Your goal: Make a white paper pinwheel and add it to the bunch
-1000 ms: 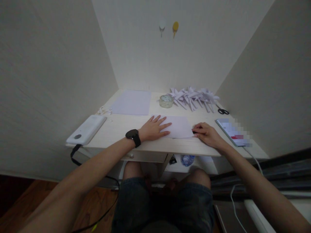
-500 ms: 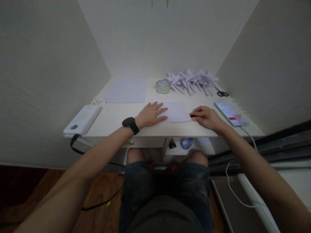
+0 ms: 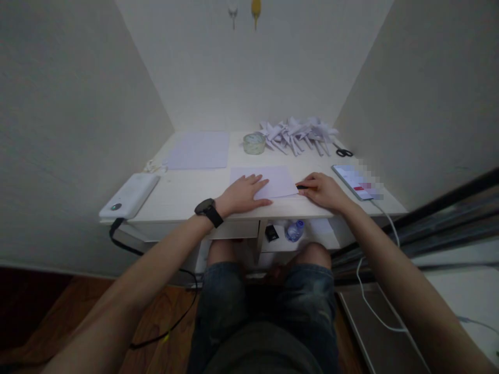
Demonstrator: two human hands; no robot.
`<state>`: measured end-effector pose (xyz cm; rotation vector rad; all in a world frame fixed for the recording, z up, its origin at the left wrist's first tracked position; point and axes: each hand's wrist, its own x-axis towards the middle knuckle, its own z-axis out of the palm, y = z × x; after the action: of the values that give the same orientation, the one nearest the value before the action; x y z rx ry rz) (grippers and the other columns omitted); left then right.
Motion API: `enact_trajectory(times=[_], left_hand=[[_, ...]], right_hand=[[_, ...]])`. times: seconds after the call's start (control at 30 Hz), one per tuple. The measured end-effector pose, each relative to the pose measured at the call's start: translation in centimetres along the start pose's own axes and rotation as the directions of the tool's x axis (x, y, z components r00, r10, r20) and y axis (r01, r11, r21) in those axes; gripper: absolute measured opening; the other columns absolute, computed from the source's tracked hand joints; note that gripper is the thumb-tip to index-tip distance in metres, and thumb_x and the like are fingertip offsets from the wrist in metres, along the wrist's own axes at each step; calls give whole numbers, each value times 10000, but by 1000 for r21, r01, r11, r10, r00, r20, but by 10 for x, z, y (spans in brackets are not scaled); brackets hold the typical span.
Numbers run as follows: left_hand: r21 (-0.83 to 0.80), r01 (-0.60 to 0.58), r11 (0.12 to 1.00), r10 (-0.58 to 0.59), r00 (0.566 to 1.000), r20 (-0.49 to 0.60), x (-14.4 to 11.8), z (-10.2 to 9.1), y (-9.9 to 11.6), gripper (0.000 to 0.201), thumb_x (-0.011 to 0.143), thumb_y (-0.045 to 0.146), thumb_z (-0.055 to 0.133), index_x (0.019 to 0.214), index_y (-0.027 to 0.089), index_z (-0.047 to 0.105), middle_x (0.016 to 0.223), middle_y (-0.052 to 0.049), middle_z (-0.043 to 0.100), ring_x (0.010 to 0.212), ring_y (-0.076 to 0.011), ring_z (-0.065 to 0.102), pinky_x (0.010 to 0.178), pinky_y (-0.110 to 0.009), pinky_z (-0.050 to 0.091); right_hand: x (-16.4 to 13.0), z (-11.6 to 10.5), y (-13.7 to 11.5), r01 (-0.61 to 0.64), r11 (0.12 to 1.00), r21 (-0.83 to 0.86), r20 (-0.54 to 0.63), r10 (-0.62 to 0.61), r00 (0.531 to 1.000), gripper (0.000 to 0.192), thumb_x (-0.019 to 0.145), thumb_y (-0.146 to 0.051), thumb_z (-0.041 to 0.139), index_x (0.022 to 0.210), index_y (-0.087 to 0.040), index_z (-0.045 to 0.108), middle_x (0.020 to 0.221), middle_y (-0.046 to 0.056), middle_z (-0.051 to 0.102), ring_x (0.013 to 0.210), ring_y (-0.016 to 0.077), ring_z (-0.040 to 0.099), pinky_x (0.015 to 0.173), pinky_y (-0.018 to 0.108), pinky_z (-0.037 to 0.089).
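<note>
My left hand (image 3: 244,194), a black watch on its wrist, lies flat with fingers spread on the near left part of a white sheet of paper (image 3: 275,178) on the pale wooden desk (image 3: 187,188). My right hand (image 3: 323,190) rests at the sheet's right edge, its fingers closed around a small black pen-like object (image 3: 301,186) whose tip touches the paper's corner.
A second sheet (image 3: 198,149) lies at the back left. A tape roll (image 3: 254,143), a heap of folded white paper shapes (image 3: 297,134) and black scissors (image 3: 343,152) stand along the back. A phone (image 3: 353,180) with a cable lies right, a white power bank (image 3: 128,195) left.
The head camera has tilted and shifted, so the desk sits differently in view. Both hands stay on the same sheet, the right one holding the black object at its edge.
</note>
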<state>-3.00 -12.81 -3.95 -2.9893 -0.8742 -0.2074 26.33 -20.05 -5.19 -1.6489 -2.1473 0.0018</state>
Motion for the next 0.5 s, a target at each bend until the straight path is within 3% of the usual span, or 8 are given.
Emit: enact_trajectory(times=[0.17,0.3,0.4,0.5], left_hand=[[106,-32,994,35,999,-25,-7,-8,5,642,959,586,395,1377,111,506,1428,-182,521,1287,-309,512,1084,-443,376],[173,-86,981,95,994,-47,-9,-13,8,429,1009,446,362,1164,144,625,1147,-140,694,1055,-257,656,928,-382,498],[187,-47,981,57,997,-47,-11,-15,9,378,1023,321,318,989,154,656,899,-111,729,804,-228,701,747,-348,540],[138,41,990,-25,993,-115,-14,-18,7,359,1013,287,339,956,160,670,822,-108,733,709,-211,697,689,-321,531]], right_hand=[[0,-4,-6,-15,994,-104,34,18,999,322,924,-368,549,1131,-209,738,985,88,673,905,209,627,806,303,463],[5,-6,-11,-72,971,-228,23,79,997,359,955,-415,483,1077,-199,742,947,97,674,877,211,641,754,292,449],[9,-7,-12,-138,940,-313,3,147,989,399,970,-438,443,1010,-178,742,918,116,677,860,224,648,712,296,437],[11,-8,-13,-185,914,-361,-21,190,982,412,974,-447,428,1007,-171,732,914,127,677,857,234,654,675,297,427]])
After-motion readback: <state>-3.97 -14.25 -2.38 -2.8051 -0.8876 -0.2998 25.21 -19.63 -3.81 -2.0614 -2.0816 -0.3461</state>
